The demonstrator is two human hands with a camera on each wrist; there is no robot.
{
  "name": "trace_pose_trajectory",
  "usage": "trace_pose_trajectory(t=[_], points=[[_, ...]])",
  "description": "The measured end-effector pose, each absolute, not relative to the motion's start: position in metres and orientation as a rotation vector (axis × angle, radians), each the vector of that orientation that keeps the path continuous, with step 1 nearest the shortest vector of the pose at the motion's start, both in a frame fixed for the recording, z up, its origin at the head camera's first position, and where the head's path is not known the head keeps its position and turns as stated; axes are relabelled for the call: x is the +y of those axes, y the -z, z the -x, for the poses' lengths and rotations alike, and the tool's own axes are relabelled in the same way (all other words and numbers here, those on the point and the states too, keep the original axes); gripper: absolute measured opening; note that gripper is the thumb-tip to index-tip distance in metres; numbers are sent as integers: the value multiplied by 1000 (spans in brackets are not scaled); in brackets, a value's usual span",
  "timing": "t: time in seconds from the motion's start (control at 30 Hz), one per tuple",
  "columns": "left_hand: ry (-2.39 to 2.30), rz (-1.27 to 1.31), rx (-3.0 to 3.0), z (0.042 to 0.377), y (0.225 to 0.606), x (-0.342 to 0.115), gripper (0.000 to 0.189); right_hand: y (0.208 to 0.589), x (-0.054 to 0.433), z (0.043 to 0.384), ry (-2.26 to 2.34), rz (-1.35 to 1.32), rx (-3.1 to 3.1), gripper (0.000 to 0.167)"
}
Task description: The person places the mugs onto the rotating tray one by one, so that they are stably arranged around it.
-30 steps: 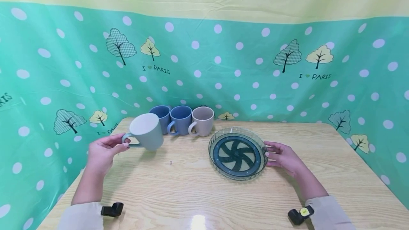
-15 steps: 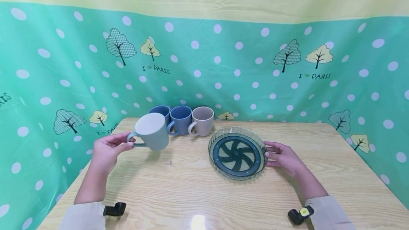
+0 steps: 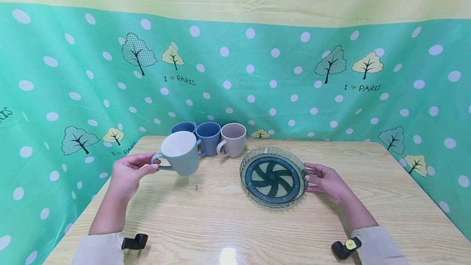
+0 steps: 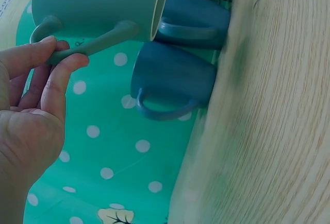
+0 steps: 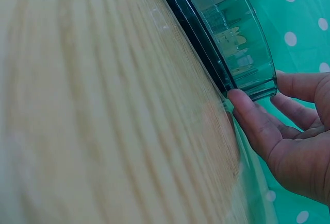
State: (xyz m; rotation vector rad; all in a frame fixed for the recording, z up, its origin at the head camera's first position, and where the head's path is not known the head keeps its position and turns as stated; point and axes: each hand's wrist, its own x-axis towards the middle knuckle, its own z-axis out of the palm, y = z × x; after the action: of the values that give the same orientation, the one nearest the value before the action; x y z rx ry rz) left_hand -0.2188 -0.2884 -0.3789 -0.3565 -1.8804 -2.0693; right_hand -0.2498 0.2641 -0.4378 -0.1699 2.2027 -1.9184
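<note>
My left hand [image 3: 126, 175] pinches the handle of a pale grey-green mug [image 3: 181, 158], thumb on one side and fingertips on the other. The mug hangs over the table, leaning a little, its pale round end up in the head view. It overlaps a blue mug [image 3: 183, 126] behind it, hiding most of that one. In the left wrist view the thumb and fingers meet on the handle [image 4: 98, 44]. My right hand [image 3: 325, 181] touches the right side of a round, see-through green tray [image 3: 272, 204], fingers spread along its wall.
A second blue mug [image 3: 209, 140] and a pinkish-beige mug [image 3: 235, 140] stand in the row at the table's back edge. A green dotted cloth [image 3: 257, 72] hangs behind the wooden table [image 3: 228, 232]. A tiny dark bit [image 3: 196, 187] lies near the middle.
My left hand has carried the grey-green mug to the right, so it covers more of the blue mugs. The right hand and the tray have stayed in place.
</note>
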Motion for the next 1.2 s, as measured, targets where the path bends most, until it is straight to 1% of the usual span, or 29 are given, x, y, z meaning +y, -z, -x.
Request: trace_pose_trajectory(t=[0.5,1.2], points=[[2050,347,-1979,221,372,-276,31,432,262,247,1919,146,2198,60],[2126,386,-1950,228,368,-255,30,431,261,247,1911,138,2201,60]])
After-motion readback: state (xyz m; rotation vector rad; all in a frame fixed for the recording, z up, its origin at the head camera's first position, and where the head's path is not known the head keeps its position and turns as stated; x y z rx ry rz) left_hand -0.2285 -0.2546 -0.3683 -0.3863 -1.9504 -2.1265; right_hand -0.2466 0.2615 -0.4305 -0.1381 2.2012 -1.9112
